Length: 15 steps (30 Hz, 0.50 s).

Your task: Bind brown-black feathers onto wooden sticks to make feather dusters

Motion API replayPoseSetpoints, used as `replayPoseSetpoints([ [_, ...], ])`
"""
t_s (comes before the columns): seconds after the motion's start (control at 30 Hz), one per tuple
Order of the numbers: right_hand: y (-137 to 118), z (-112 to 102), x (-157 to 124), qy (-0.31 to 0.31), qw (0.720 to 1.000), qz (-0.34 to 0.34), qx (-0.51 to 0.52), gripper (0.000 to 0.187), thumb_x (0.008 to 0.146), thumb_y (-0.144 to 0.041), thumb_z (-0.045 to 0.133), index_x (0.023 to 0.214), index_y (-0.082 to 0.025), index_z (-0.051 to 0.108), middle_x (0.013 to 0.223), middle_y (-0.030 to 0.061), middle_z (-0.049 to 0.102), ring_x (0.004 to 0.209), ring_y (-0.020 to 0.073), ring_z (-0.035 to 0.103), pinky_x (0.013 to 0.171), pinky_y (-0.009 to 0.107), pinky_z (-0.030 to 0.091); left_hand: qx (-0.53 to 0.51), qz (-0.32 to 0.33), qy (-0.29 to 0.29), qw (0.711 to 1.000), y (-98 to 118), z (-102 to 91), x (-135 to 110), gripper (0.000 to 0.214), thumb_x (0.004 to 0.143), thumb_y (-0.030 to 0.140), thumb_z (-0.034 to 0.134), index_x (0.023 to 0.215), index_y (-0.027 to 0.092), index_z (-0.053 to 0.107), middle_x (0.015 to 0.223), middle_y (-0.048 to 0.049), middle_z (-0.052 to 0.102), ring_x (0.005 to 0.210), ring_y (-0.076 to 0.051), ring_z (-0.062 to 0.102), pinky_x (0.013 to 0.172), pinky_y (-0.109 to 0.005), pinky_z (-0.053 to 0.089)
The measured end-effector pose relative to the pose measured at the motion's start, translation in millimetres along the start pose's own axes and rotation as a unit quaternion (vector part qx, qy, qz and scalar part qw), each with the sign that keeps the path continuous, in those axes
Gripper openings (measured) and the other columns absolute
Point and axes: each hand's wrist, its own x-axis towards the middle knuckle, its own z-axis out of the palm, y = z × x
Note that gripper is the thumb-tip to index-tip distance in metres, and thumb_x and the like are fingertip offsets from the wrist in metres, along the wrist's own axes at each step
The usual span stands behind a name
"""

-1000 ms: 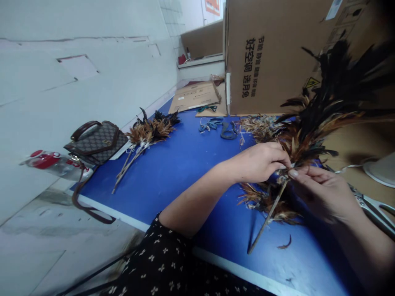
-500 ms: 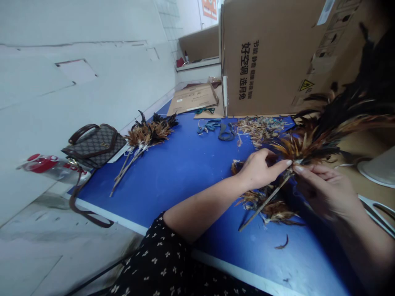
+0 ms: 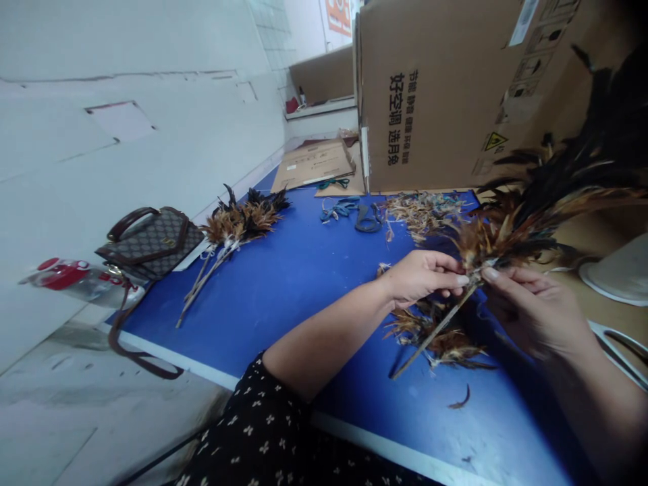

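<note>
Between my hands is a feather duster (image 3: 486, 243) with brown and black feathers on a thin stick. My left hand (image 3: 425, 278) is closed, thumb and fingers pinching the feather base where it meets the stick. From the other side my right hand (image 3: 536, 304) pinches the same spot, its thumb against the pale binding. The stick slants down to the left over a pile of loose feathers (image 3: 445, 337) on the blue table. Part of that pile is hidden by my left hand.
Finished-looking feather bundles (image 3: 243, 223) on sticks lie at the left, beside a handbag (image 3: 156, 243) and a plastic bottle (image 3: 86, 280). Feather scraps (image 3: 422, 210) and blue strips (image 3: 341, 208) lie behind. A large cardboard box (image 3: 435, 101) stands at the back; scissors (image 3: 620, 351) lie right.
My left thumb and fingers have shifted slightly down along the feather base toward the stick. My right hand stays at the binding. The whole view has moved a little.
</note>
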Motion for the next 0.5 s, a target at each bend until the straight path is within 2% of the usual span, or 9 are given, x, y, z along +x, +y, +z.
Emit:
replayPoseSetpoints([
  [0.17,0.3,1.5,0.2,0.001,1.000,-0.001,0.001,0.056,0.060,-0.051,0.110,0.063,-0.018,0.065,0.052,-0.0064,0.039,0.046,0.0047,0.033,0.042,0.021,0.025,-0.020,-0.005,0.052,0.998,-8.1,2.6,6.2,0.054,0.063,0.037,0.110,0.085,0.010,0.068,0.067,0.0004,0.069,0.058,-0.006,0.059,0.062,-0.023,0.045],
  [0.3,2.5,1.5,1.7,-0.004,1.000,-0.003,-0.002,0.054,0.063,-0.050,0.109,0.066,-0.018,0.066,0.052,-0.0068,0.039,0.046,0.0050,0.033,0.043,0.021,0.026,-0.047,-0.003,0.105,0.993,-5.1,8.7,4.9,0.051,0.066,0.033,0.109,0.082,0.012,0.065,0.064,0.0009,0.068,0.057,-0.007,0.059,0.060,-0.022,0.043],
  [0.43,3.2,-0.4,1.7,-0.011,1.000,-0.005,-0.004,0.054,0.064,-0.051,0.109,0.066,-0.018,0.066,0.052,-0.0063,0.040,0.046,0.0052,0.033,0.043,0.021,0.026,-0.004,-0.002,0.145,0.989,0.5,15.8,0.3,0.044,0.068,0.024,0.107,0.082,0.013,0.066,0.063,0.0008,0.068,0.055,-0.007,0.058,0.059,-0.022,0.043],
  [0.5,3.0,-1.5,1.4,-0.011,1.000,-0.005,-0.005,0.053,0.065,-0.050,0.109,0.066,-0.018,0.066,0.052,-0.0058,0.041,0.046,0.0050,0.034,0.043,0.021,0.026,0.028,-0.004,0.155,0.988,0.9,19.6,-2.0,0.034,0.073,0.016,0.101,0.081,0.012,0.068,0.061,0.0016,0.066,0.054,-0.007,0.056,0.058,-0.022,0.042],
])
